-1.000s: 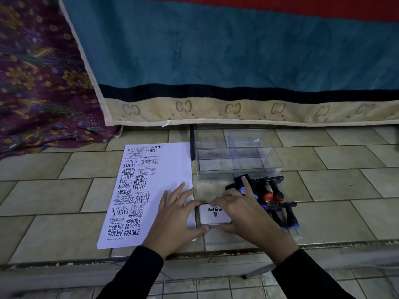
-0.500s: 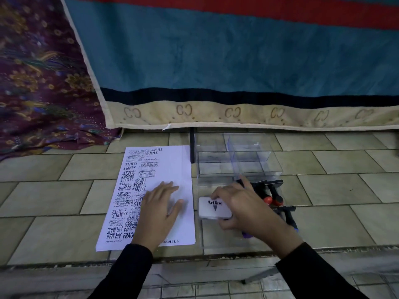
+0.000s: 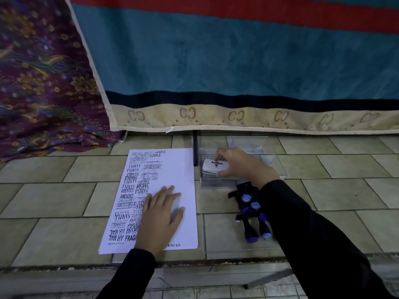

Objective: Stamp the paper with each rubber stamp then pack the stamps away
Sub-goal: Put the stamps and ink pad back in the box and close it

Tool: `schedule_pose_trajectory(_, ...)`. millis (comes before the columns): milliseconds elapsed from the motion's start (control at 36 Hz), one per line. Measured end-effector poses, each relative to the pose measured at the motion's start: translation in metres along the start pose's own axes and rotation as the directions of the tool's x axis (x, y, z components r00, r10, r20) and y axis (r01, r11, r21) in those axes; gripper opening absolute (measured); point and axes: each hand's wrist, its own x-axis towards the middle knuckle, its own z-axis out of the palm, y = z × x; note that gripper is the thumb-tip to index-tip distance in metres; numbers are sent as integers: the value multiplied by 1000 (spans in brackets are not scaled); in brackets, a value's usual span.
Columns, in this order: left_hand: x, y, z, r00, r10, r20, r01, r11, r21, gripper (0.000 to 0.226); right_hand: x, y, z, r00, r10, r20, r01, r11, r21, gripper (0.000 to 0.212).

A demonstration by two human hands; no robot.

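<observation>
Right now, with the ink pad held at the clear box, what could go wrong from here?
The right hand pinches the ink pad by its edges at the clear box; it may slip and land crooked. The right sleeve hangs close over the stamps; pulling back could scatter them. The left hand lies flat on the stamped paper; fresh ink might smear.

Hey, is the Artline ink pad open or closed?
Closed. The ink pad shows its white labelled lid flat over the dark base, pinched by the right hand.
</observation>
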Motion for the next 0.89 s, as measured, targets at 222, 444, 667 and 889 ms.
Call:
schedule_pose_trajectory(222,1,0,0,1000,-2,-6,2,1000,6,39,14,4,0,993,-19,114,22,1000,-22,35)
schedule_pose_trajectory(444,1,2,0,1000,-5,-4,5,1000,7,39,15,11,16,997,-10,80,16,997,-79,40)
schedule_pose_trajectory(667,4,-4,0,999,-37,3,37,998,-58,38,11,15,14,996,-40,85,42,999,-16,25)
schedule_pose_trajectory(889,24,-3,-15,973,-209,96,229,900,-370,25,-35,13,-9,981,54,-185,-19,982,186,16)
